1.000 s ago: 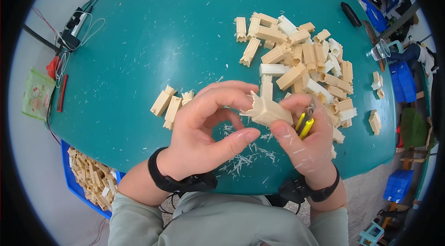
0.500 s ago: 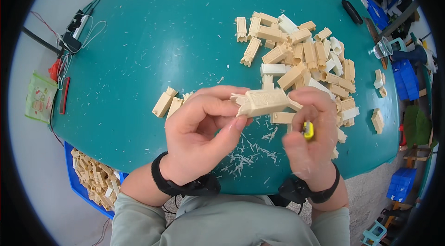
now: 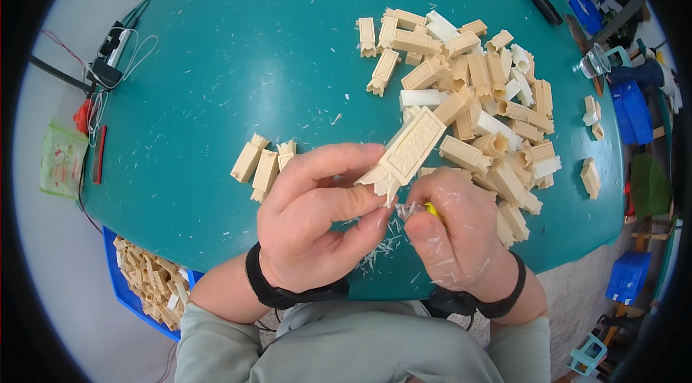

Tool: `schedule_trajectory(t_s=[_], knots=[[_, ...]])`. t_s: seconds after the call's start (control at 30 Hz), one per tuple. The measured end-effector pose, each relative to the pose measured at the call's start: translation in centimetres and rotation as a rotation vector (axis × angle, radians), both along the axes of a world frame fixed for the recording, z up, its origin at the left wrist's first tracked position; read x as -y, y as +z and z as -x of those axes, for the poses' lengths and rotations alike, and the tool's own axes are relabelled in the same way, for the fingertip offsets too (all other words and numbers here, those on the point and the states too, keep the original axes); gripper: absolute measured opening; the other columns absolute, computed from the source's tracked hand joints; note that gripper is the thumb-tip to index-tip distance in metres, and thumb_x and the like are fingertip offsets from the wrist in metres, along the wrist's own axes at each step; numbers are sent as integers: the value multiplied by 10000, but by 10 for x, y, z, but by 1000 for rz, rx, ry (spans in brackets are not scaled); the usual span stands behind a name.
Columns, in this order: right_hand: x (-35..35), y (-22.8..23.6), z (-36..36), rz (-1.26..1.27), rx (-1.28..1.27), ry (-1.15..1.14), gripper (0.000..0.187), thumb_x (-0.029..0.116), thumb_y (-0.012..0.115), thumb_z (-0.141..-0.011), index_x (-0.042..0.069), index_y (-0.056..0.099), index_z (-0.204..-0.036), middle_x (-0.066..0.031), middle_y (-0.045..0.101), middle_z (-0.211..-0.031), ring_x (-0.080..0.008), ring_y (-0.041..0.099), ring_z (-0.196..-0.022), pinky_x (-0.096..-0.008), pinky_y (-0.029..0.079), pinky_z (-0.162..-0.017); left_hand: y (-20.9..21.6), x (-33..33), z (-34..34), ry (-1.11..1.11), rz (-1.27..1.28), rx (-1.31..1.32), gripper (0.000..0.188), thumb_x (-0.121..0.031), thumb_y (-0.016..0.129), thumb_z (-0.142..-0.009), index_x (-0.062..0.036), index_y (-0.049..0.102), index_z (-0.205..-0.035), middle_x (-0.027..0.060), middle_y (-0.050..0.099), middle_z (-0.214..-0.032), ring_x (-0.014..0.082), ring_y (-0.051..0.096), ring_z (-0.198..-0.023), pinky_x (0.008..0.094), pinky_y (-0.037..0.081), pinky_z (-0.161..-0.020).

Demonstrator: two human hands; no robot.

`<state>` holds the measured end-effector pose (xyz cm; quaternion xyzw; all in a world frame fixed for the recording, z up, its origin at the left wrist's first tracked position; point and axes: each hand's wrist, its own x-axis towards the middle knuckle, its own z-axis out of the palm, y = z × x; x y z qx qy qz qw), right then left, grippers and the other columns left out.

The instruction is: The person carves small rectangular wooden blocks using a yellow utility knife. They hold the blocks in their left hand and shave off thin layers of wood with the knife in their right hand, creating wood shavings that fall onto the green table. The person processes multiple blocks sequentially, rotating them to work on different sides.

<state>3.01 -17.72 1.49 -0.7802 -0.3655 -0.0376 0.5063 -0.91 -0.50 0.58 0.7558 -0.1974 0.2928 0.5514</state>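
My left hand (image 3: 317,221) pinches a cream moulded plastic piece (image 3: 412,146), a small oblong box shape with a raised pattern and a jagged, flared end. That flared end sits at the fingertips, and the body tilts up to the right. Close by on the right, my right hand (image 3: 458,235) is closed round a small yellow-handled knife (image 3: 431,208). Its tip lies near the jagged end, partly hidden among pale shavings; whether it touches cannot be seen. Thin shavings cling to the right hand. Several similar pieces (image 3: 246,159) lie left of my left hand.
Beyond my right hand a large pile of cream and white pieces (image 3: 479,76) covers the green table (image 3: 238,58). Shavings are scattered around. A blue bin (image 3: 126,293) of more pieces stands lower left. A power strip (image 3: 119,47) lies at the left edge, a clear cup (image 3: 595,62) at the right.
The cream piece has turned from nearly level to tilted, its plain end now up and right. My right hand has moved left and down, bringing the knife near the jagged end.
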Motion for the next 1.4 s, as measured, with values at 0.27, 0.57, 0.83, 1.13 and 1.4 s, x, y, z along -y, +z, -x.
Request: schedule_trajectory(t_s=[0.27,0.57,0.83,1.13,1.4], knots=[[-1,-1,-1,35,34,-20,243,255,615,-826,46,506,-768,-81,502,-641,-248,506,-497,-324,392,-436,0,0,0,46,-78,19,224,67,708,-655,3,596,-839,204,555,-1068,245,615,-856,291,544,-668],[-4,-4,-2,46,87,-114,236,234,636,-806,47,508,-741,-88,502,-639,-263,505,-512,-333,389,-437,3,0,1,126,-205,109,230,69,710,-651,1,601,-841,203,564,-1050,243,619,-817,276,535,-637],[2,-2,-4,-70,6,-46,208,207,616,-831,30,521,-776,-70,516,-646,-192,493,-519,-276,386,-461,2,-1,-3,9,29,-24,224,80,691,-661,-10,598,-844,191,572,-1046,197,609,-820,278,518,-682],[1,3,-3,-444,-548,-188,245,142,647,-816,-14,532,-966,11,531,-726,-25,428,-619,-183,363,-534,5,-8,-8,-157,40,-186,249,7,703,-677,-8,581,-893,194,555,-1089,234,561,-974,341,449,-815],[0,-5,-4,-235,-270,-9,279,165,664,-795,13,533,-989,-77,563,-785,-139,540,-636,-242,433,-557,6,2,-5,-280,155,-552,349,43,610,-751,7,507,-1082,165,538,-1106,186,529,-1034,292,428,-861]])
